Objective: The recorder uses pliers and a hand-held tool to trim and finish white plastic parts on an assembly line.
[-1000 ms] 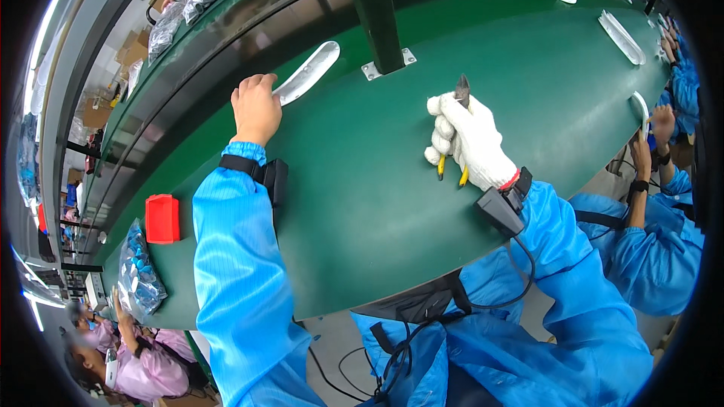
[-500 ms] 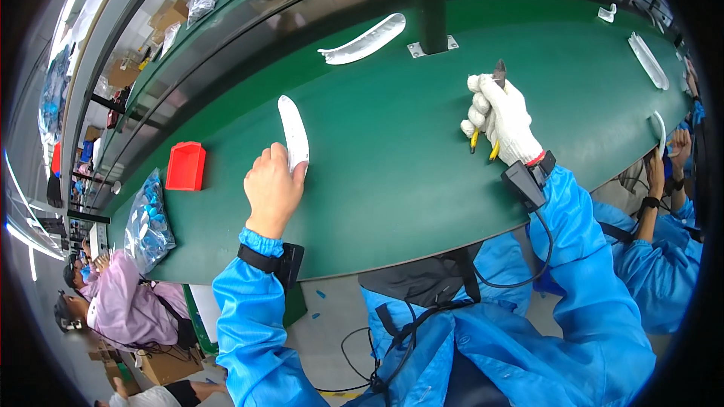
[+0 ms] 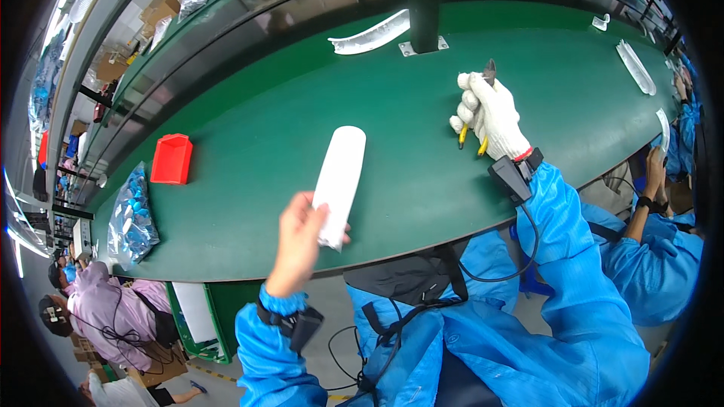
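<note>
My bare left hand is closed around the near end of a long white plastic piece with a rounded far end. Its smooth broad face is turned up, above the near part of the green table. In a white knit glove, my right hand grips cutting pliers. Their dark jaws point away from me, and the yellow handle ends stick out below the fingers. The pliers are well apart from the white piece.
Another curved white piece lies by a green post at the back. At left are a red bin and a clear bag of blue bits. More white pieces lie far right, near a co-worker's hands.
My left hand has drawn the white piece nearer and to the right, turning its broad face up. My gloved right hand keeps its hold on the pliers. The view has shifted slightly.
</note>
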Available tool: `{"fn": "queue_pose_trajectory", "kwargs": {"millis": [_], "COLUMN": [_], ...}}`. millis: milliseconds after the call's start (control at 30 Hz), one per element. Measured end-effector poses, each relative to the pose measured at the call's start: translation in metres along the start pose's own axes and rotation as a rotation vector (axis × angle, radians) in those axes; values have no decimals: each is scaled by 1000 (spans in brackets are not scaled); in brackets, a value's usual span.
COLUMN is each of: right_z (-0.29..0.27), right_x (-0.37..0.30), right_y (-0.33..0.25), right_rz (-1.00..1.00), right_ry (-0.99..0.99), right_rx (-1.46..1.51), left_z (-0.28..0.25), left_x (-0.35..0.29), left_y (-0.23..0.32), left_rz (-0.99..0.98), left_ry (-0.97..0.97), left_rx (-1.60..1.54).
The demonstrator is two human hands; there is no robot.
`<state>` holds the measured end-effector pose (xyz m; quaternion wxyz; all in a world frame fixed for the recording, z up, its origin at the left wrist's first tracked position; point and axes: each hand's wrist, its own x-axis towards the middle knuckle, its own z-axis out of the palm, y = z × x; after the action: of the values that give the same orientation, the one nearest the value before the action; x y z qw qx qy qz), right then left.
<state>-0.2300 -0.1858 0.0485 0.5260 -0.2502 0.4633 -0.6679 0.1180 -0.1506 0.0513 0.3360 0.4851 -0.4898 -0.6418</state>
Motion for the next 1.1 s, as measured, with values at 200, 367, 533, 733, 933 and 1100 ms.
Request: {"fn": "queue_pose_trajectory", "kwargs": {"millis": [200, 367, 533, 733, 933, 1100], "right_z": [-2, -2, 3, 24, 68, 83], "right_x": [4, 1, -31, -93, -135, -141], "right_y": [5, 3, 4, -5, 8, 34], "right_rz": [0, -25, -112, -123, -139, -99], "right_ry": [-1, 10, -93, -226, -255, -255], "right_rx": [28, -12, -9, -293, -368, -430], "left_z": [63, 116, 118, 128, 123, 127], "left_x": [-72, -75, -59, -61, -64, -74], "left_y": [-49, -85, -101, -105, -127, -122], "left_rz": [-226, -262, -218, -265, -223, -242], "left_ry": [-495, -539, -624, -597, -666, -515], "left_rx": [-474, -860, -995, -914, -893, -856]}}
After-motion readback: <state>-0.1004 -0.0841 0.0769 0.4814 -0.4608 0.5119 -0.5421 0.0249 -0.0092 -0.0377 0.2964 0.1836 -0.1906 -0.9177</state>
